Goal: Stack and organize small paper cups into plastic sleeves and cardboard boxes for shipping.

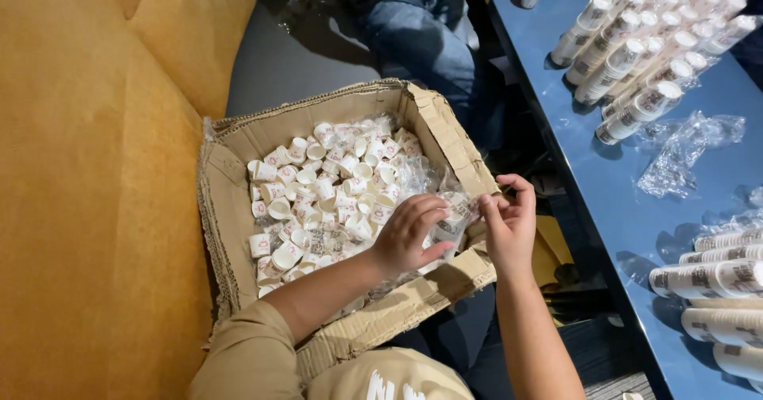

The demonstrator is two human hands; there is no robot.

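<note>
A torn cardboard box (229, 233) sits on a yellow sofa and holds several small white paper cups (318, 189) with red print. At the box's right edge, my left hand (405, 233) and my right hand (509, 225) together hold a short stack of these cups in a clear plastic sleeve (453, 213). My left hand's fingers curl over the stack from the left. My right hand pinches the plastic at its right end. Loose clear wrapping lies among the cups near my hands.
A blue table (604, 185) stands to the right with several wrapped cup stacks at its far end (644, 42) and near right edge (715, 277). Crumpled clear plastic (683, 149) lies between them. A person in jeans (421, 34) sits beyond the box.
</note>
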